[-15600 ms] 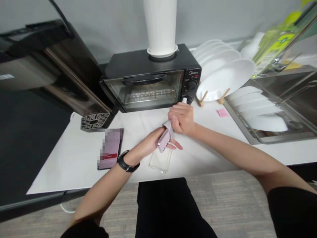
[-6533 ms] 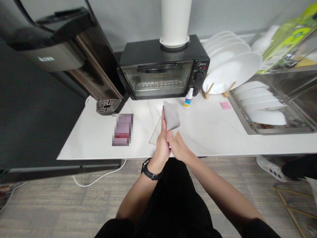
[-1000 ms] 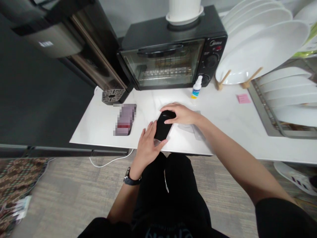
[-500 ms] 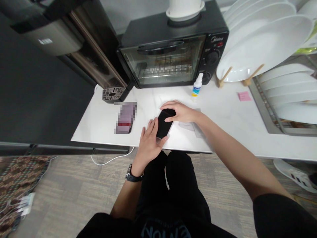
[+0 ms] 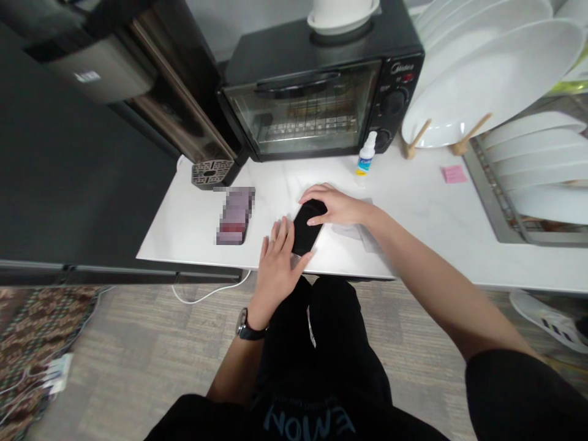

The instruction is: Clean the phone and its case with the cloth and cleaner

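Grey cloth [image 5: 351, 233], up in the hands seconds earlier, now lies on the white counter [image 5: 422, 245], just right of the black phone [image 5: 305, 235]. Phone flat on counter; right hand [image 5: 337, 205] clasps its far end between thumb and fingers, left hand [image 5: 278, 258] brackets its near end.

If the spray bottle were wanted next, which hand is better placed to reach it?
Probably the right hand: it is at the far end of the black phone, nearer the white spray bottle on the right. The left hand is at the phone's near end, farther off.
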Tool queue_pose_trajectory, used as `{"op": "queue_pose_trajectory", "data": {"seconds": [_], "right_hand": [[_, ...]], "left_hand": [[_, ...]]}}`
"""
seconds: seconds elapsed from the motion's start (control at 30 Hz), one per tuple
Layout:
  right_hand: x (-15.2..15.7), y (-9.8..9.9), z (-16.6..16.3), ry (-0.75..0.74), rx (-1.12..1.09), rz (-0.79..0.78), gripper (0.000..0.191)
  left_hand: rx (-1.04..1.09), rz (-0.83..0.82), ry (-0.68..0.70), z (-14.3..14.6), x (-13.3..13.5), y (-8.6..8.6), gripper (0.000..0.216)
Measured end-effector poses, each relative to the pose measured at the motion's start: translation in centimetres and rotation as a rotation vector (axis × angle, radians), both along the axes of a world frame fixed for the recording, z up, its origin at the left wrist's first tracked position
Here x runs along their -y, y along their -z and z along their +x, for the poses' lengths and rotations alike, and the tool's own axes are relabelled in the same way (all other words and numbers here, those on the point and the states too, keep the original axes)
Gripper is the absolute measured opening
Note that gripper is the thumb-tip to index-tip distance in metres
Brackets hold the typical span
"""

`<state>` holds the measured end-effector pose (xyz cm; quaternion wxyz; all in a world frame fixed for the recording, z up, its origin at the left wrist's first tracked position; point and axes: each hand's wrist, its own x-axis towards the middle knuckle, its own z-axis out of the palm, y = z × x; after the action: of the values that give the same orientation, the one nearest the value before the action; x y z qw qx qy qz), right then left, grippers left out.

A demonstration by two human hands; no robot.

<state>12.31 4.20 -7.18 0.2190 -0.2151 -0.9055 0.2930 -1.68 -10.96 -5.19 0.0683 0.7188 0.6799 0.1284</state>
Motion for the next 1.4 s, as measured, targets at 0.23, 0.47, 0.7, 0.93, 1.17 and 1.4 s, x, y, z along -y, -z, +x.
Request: {"op": "queue_pose_trajectory", "data": {"seconds": [0.23,0.47,0.7,0.93,1.17,1.4], "right_hand": [[0.3,-1.9,0.0,0.052,-0.052,-0.004,0.042],[4.3,-3.3,4.9,0.671,-0.142,0.004,0.029],[8.7,-1.6,8.4,0.923,0.019,0.060,0.013],[9.6,-4.7,2.8,0.917,-0.041,0.252,0.018],[11.5,-1.9,-1.9,0.365,0.326,0.257,0.052],[8.4,-1.7,-2.1,0.484,0.376,0.329,0.066]], "left_hand": [[-0.020,0.017,-0.014,0.2,0.4,-0.1,0.056],[0.065,0.009,-0.008,-0.5,0.1,-0.2,0.062],[0.103,0.046,-0.037,0.1,-0.5,-0.1,0.063],[0.138,0.084,-0.026,0.5,-0.3,0.0,0.068],[0.207,0.054,-0.046,-0.2,0.0,0.3,0.079],[0.262,0.052,-0.055,-0.4,0.0,0.1,0.077]]}}
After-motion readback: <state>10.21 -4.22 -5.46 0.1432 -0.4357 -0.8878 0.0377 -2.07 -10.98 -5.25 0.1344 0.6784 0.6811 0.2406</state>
